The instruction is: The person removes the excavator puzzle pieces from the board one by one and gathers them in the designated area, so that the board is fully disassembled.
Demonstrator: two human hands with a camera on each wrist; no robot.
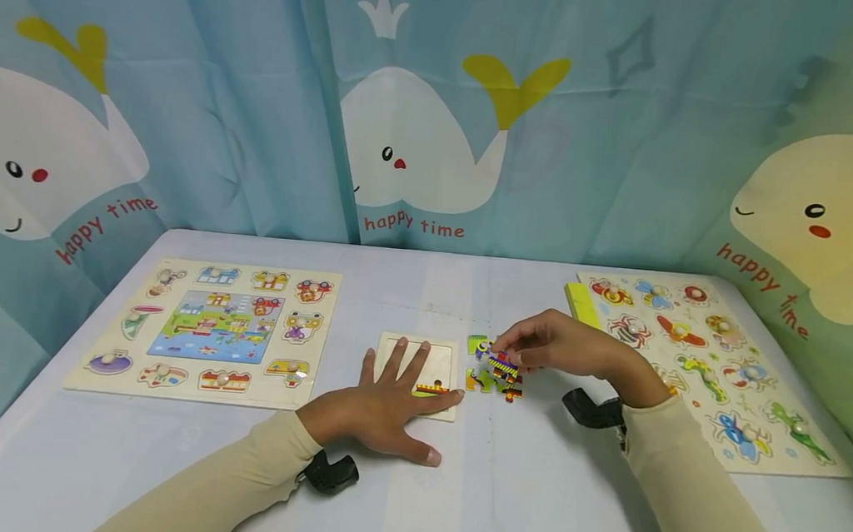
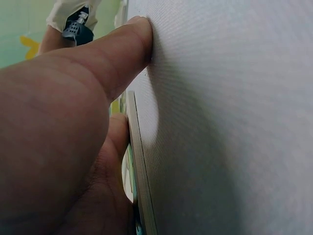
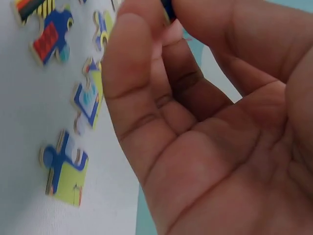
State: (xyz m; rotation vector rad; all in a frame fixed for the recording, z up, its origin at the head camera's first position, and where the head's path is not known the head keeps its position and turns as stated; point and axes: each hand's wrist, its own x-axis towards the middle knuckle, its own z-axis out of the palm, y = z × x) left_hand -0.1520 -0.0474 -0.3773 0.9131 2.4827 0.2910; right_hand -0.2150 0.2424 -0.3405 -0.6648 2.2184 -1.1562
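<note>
Currently, the right hand [image 1: 566, 344] pinches a puzzle piece [image 3: 168, 9] in a narrow fingertip grip above the loose pieces [image 1: 475, 381]. These lie just beside the small tray [image 1: 443, 361], probably for short reach. The left hand [image 1: 384, 417] spreads across the tray, presumably steadying it; its thumb lies outside on the worktop [image 1: 452, 510] side. The right wrist view isolates the pinched piece, hard to separate in the head view; only the left wrist view shows the tray edge-on.

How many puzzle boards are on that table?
3 visible: the vehicle board at left, the small jigsaw tray under the left hand, and the insect board at right. The yellow strip beside it may be another, partly hidden.
</note>
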